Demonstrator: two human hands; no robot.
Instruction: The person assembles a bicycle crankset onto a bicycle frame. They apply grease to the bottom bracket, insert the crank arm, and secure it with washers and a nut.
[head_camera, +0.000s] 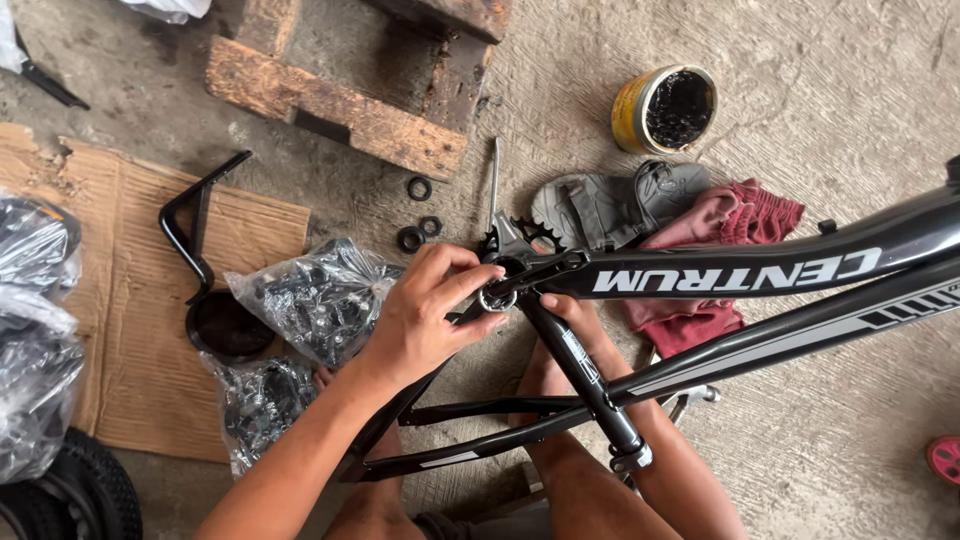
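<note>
A black bicycle frame lies across my lap, its bottom bracket shell near the middle of the view. My left hand curls over that shell, thumb and fingers pinching a small silver ring at its opening. My right hand reaches from under the frame tubes and steadies the shell from the right; most of it is hidden behind the seat tube. A crank arm with a toothed chainring lies on the floor just beyond the shell.
An open yellow tin of dark grease stands at the back right. A grey sandal and red cloth lie under the frame. Black rings, bags of parts, black handlebars on cardboard and a wooden pallet lie to the left.
</note>
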